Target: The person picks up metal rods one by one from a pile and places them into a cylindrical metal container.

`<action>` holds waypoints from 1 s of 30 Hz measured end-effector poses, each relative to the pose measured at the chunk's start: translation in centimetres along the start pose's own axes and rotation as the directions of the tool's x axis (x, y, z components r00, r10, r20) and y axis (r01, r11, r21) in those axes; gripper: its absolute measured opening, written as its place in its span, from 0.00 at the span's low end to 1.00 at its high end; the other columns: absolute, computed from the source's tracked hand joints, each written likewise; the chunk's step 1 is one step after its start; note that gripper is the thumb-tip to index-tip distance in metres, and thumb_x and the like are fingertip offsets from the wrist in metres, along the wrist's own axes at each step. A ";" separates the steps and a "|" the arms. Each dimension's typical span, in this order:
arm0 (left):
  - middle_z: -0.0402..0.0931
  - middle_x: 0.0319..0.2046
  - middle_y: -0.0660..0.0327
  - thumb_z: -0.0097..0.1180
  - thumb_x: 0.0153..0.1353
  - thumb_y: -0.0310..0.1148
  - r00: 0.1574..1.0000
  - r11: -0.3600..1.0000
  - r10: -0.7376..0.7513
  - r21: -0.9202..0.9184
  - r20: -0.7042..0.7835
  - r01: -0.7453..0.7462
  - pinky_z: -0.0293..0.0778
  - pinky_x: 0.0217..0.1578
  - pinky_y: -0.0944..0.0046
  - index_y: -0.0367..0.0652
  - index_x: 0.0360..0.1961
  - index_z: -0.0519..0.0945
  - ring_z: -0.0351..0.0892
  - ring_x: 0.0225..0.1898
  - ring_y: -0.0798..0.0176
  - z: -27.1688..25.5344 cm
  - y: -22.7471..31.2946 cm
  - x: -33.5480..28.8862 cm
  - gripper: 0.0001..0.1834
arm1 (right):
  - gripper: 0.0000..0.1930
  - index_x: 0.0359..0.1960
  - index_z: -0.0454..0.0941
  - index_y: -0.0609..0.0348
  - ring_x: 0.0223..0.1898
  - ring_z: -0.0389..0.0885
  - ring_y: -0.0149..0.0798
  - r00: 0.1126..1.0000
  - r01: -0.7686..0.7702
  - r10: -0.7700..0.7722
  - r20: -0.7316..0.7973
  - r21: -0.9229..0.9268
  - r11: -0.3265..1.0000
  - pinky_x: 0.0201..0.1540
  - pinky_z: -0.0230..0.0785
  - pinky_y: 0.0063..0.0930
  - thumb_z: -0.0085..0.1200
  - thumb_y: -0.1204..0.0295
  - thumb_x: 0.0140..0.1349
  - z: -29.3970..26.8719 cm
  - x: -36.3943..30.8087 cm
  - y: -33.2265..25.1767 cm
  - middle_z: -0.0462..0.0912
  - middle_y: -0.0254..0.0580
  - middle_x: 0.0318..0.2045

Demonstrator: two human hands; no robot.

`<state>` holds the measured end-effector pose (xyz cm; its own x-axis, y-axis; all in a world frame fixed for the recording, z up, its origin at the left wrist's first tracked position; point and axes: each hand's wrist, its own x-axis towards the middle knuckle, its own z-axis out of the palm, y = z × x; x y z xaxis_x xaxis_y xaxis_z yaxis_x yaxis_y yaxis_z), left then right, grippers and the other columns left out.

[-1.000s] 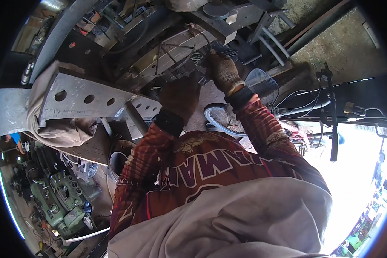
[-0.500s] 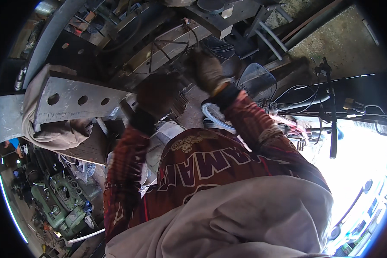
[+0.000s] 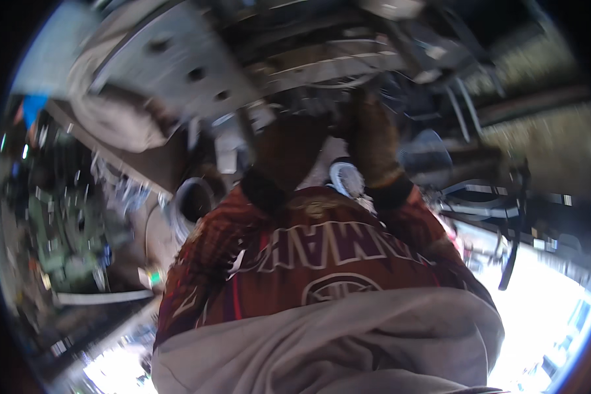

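My left hand [image 3: 285, 152], in a dark glove, is in front of my chest, just right of a grey metal plate with round holes [image 3: 190, 56]. Beside it my right hand [image 3: 374, 141], in a brownish work glove, reaches toward a metal beam [image 3: 338, 69]. Motion blur and shadow hide the fingers of both hands, so what they may hold cannot be made out. Below and between the hands shows a round, pale-rimmed thing [image 3: 346, 178].
A beige cloth [image 3: 121, 121] hangs under the holed plate. An open round pipe end [image 3: 194, 200] sits by my left forearm. Green machinery [image 3: 69, 230] stands at the far left. A round mesh piece [image 3: 425, 150] and a dark upright bar [image 3: 517, 223] are on the right.
My view has swung, shifting the holed plate and beam up and to the right. Both hands now appear closer together and farther right in the picture.
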<state>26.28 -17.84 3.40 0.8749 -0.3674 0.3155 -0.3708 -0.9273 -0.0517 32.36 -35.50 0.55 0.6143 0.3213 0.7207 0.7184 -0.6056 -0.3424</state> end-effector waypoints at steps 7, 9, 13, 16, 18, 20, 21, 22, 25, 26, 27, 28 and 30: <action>0.85 0.37 0.53 0.55 0.66 0.33 0.869 0.830 -0.476 -0.394 -0.132 0.395 0.81 0.38 0.54 0.44 0.47 0.84 0.85 0.37 0.50 -8.3 -2.4 -10.1 0.12 | 0.18 0.57 0.76 0.61 0.30 0.85 0.35 0.728 -0.685 0.326 0.602 0.619 0.385 0.33 0.78 0.29 0.53 0.61 0.74 -1.6 1.5 -6.7 0.85 0.42 0.37; 0.85 0.39 0.54 0.55 0.65 0.27 0.816 0.793 -0.546 -0.432 -0.192 0.429 0.82 0.40 0.58 0.41 0.50 0.84 0.86 0.38 0.54 -9.4 -4.2 -15.2 0.13 | 0.22 0.57 0.76 0.61 0.27 0.84 0.36 0.579 -0.810 0.364 0.729 0.566 0.153 0.32 0.77 0.30 0.51 0.55 0.75 -0.6 0.4 -7.0 0.84 0.43 0.37; 0.86 0.40 0.56 0.54 0.69 0.23 0.675 0.660 -0.724 -0.429 -0.143 0.616 0.81 0.42 0.65 0.39 0.53 0.84 0.86 0.39 0.66 -10.7 -4.6 -26.6 0.14 | 0.21 0.59 0.76 0.62 0.31 0.86 0.34 0.456 -0.889 0.318 0.831 0.413 0.197 0.34 0.79 0.27 0.52 0.59 0.75 1.1 -1.3 -7.7 0.86 0.45 0.39; 0.85 0.40 0.60 0.54 0.72 0.28 0.448 0.425 -0.894 -0.353 -0.018 0.834 0.80 0.41 0.68 0.41 0.56 0.83 0.83 0.39 0.73 -9.5 -3.8 -32.4 0.14 | 0.22 0.59 0.76 0.63 0.31 0.85 0.34 0.452 -0.885 0.305 0.838 0.380 0.267 0.35 0.79 0.27 0.53 0.58 0.74 2.2 -2.6 -8.6 0.86 0.43 0.38; 0.85 0.48 0.56 0.58 0.65 0.27 0.399 0.374 -0.917 -0.345 0.002 0.861 0.82 0.47 0.57 0.45 0.53 0.84 0.86 0.47 0.54 -9.0 -4.5 -33.2 0.15 | 0.24 0.59 0.76 0.64 0.30 0.83 0.33 0.468 -0.875 0.289 0.835 0.393 0.282 0.35 0.77 0.27 0.54 0.55 0.73 3.2 -3.0 -9.6 0.84 0.40 0.37; 0.85 0.48 0.56 0.57 0.65 0.27 0.457 0.458 -0.887 -0.263 -0.069 0.849 0.82 0.46 0.56 0.45 0.53 0.83 0.86 0.48 0.53 -7.6 -5.7 -33.6 0.16 | 0.24 0.58 0.77 0.64 0.31 0.84 0.33 0.450 -0.876 0.255 0.856 0.367 0.312 0.36 0.77 0.27 0.55 0.56 0.73 3.7 -2.6 -10.7 0.84 0.40 0.37; 0.85 0.44 0.54 0.55 0.65 0.30 0.604 0.620 -0.782 -0.100 -0.154 0.778 0.82 0.43 0.54 0.45 0.51 0.83 0.85 0.46 0.51 -6.9 -6.9 -34.0 0.14 | 0.24 0.58 0.77 0.64 0.31 0.84 0.32 0.439 -0.877 0.242 0.866 0.354 0.324 0.37 0.77 0.27 0.55 0.56 0.73 4.0 -2.4 -11.3 0.84 0.40 0.37; 0.84 0.43 0.54 0.55 0.65 0.31 0.583 0.593 -0.803 -0.074 -0.121 0.801 0.81 0.42 0.53 0.45 0.50 0.83 0.85 0.45 0.50 -6.4 -7.4 -34.4 0.14 | 0.23 0.58 0.77 0.64 0.31 0.84 0.32 0.432 -0.882 0.257 0.865 0.345 0.321 0.37 0.77 0.27 0.55 0.56 0.73 4.3 -2.2 -11.7 0.84 0.40 0.38; 0.83 0.38 0.52 0.55 0.66 0.35 0.464 0.463 -0.886 -0.051 -0.004 0.885 0.79 0.40 0.49 0.47 0.47 0.82 0.83 0.39 0.47 -5.8 -8.1 -33.1 0.11 | 0.23 0.58 0.76 0.64 0.32 0.84 0.32 0.419 -0.898 0.304 0.856 0.340 0.281 0.36 0.78 0.27 0.55 0.57 0.73 4.7 -2.7 -12.0 0.84 0.39 0.38; 0.83 0.39 0.52 0.56 0.67 0.36 0.416 0.413 -0.909 -0.062 0.025 0.908 0.79 0.42 0.49 0.46 0.48 0.82 0.83 0.41 0.47 -6.3 -8.2 -32.5 0.12 | 0.22 0.58 0.76 0.64 0.32 0.85 0.32 0.421 -0.900 0.308 0.853 0.352 0.256 0.36 0.79 0.27 0.55 0.58 0.73 4.8 -3.4 -11.6 0.84 0.39 0.37; 0.83 0.40 0.53 0.56 0.68 0.38 0.380 0.375 -0.923 -0.072 0.066 0.924 0.79 0.44 0.50 0.46 0.50 0.82 0.83 0.42 0.47 -6.8 -8.3 -31.8 0.14 | 0.22 0.59 0.75 0.64 0.32 0.85 0.33 0.418 -0.906 0.328 0.847 0.360 0.224 0.35 0.79 0.28 0.54 0.59 0.74 4.7 -4.3 -11.0 0.84 0.39 0.37; 0.84 0.41 0.54 0.57 0.69 0.39 0.348 0.341 -0.931 -0.081 0.110 0.937 0.79 0.46 0.50 0.45 0.51 0.82 0.83 0.44 0.47 -6.8 -8.2 -31.1 0.15 | 0.21 0.59 0.75 0.64 0.32 0.85 0.33 0.435 -0.900 0.321 0.842 0.389 0.198 0.35 0.78 0.27 0.54 0.60 0.74 4.5 -5.4 -10.6 0.84 0.39 0.37; 0.83 0.47 0.54 0.60 0.67 0.42 0.387 0.387 -0.922 -0.063 -0.024 0.920 0.79 0.49 0.51 0.44 0.55 0.80 0.83 0.47 0.48 -5.9 -7.6 -31.2 0.20 | 0.21 0.59 0.74 0.64 0.32 0.84 0.32 0.477 -0.878 0.327 0.816 0.455 0.147 0.34 0.77 0.26 0.54 0.61 0.74 4.1 -7.7 -9.7 0.83 0.38 0.38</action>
<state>-0.03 1.13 -0.47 0.6725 0.7146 0.1925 0.6415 -0.6926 0.3298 21.94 -29.13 -4.15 0.7940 0.5495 -0.2600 -0.2855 -0.0405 -0.9575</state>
